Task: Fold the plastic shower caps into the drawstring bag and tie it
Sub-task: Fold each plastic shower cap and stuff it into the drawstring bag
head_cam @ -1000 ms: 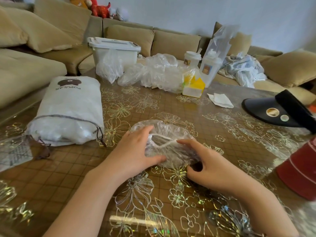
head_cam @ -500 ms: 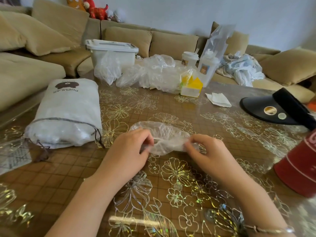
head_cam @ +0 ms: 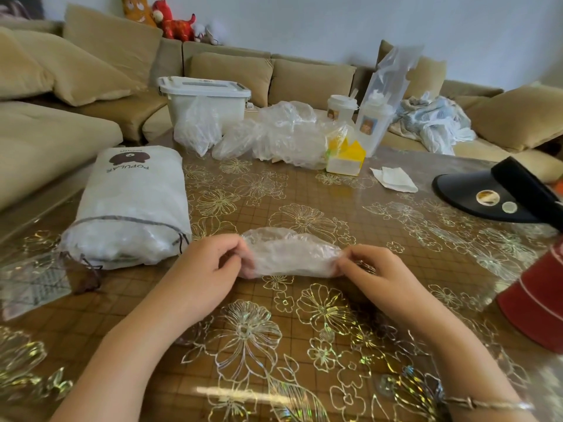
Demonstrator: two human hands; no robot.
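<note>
shower cap [head_cam: 291, 254], frame centre: clear, crinkled, flattened into half-moon | my left hand [head_cam: 210, 263] pinches one end | my right hand [head_cam: 370, 269] pinches other

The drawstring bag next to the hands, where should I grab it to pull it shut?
Grab the dark cord trailing from the drawstring bag at its near end, coming from your side of the table. The bag lies flat with its mouth facing you and looks stuffed full, so the loose cord seems an easier grip than the bulging cloth.
</note>
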